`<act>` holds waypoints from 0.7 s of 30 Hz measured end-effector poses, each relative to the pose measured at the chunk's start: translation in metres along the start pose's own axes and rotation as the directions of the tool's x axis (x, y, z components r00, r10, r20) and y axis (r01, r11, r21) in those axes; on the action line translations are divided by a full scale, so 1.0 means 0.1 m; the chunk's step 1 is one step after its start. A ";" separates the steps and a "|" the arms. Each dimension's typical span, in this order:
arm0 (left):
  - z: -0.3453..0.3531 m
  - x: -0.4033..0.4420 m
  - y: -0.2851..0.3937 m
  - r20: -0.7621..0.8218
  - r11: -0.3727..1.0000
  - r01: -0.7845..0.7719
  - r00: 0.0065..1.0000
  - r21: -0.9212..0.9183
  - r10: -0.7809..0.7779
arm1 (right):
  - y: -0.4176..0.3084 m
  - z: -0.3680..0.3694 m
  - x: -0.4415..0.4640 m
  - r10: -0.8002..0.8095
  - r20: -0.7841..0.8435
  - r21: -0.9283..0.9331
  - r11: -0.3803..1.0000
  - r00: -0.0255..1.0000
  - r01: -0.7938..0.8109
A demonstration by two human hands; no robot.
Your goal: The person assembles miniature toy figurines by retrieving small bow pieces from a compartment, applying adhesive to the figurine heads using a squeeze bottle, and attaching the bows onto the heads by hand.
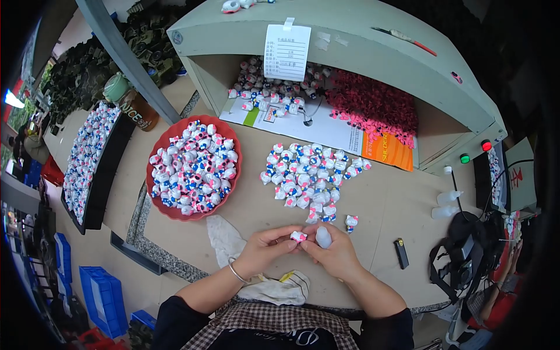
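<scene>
Between the thumb and fingers of my left hand (265,251) is a small white-and-pink cat-like figurine (298,236). My right hand (335,254) is closed around a small whitish squeeze bottle (323,236), and its fingertips meet the figurine's right side. Whether the bottle's tip touches the figurine is hidden by the fingers. Just beyond my hands lies a spread group of similar white, blue and pink figurines (303,175). One single figurine (351,222) sits apart, to the right of that group's near end.
A red scalloped bowl (235,146) full of figurines stands left. Ahead is a grey-green shelf box (350,44) with more figurines and a pile of pink pieces (373,111). White cloths (226,239), a black lighter-like item (401,253) and two translucent bottles (448,197) lie around.
</scene>
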State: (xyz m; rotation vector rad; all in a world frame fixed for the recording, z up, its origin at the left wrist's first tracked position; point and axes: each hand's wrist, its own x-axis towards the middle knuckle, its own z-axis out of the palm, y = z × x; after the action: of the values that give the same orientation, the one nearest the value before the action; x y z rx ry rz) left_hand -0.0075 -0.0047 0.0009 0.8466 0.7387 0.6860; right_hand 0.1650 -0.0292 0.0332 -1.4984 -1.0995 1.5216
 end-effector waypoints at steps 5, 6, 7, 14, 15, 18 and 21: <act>-0.03 0.03 -0.04 0.025 1.000 0.003 1.000 0.006 -0.003 | 0.02 -0.03 0.00 0.004 0.000 0.025 1.000 1.000 -0.004; -0.03 0.03 -0.05 0.025 1.000 0.007 1.000 0.017 -0.007 | 0.01 -0.03 -0.01 0.014 0.008 0.028 1.000 1.000 -0.014; -0.04 0.02 -0.05 0.022 1.000 0.010 1.000 0.027 -0.011 | 0.02 -0.03 -0.02 0.025 0.018 0.030 0.999 1.000 -0.025; -0.01 0.00 -0.01 -0.019 0.958 -0.052 0.999 -0.283 0.049 | 0.14 -0.02 0.04 -0.172 -0.006 -0.079 0.982 0.985 0.171; -0.02 -0.02 0.04 -0.092 0.942 -0.102 0.993 -0.320 0.077 | 0.10 -0.03 0.01 -0.119 -0.015 -0.032 0.992 0.993 0.118; -0.17 -0.05 0.31 -0.346 0.850 -0.324 0.921 -0.415 0.182 | 0.05 -0.07 -0.03 -0.088 -0.080 -0.027 0.996 0.993 0.087; -0.36 -0.05 0.59 -0.524 0.682 -0.511 0.824 -0.523 0.215 | 0.10 -0.11 -0.04 -0.170 -0.139 -0.005 0.985 0.976 0.171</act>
State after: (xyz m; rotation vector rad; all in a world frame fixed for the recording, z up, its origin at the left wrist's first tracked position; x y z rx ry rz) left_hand -0.0524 0.0349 0.0351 0.1799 0.6397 1.4421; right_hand 0.1765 -0.0357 0.0258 -1.4430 -1.1090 1.2837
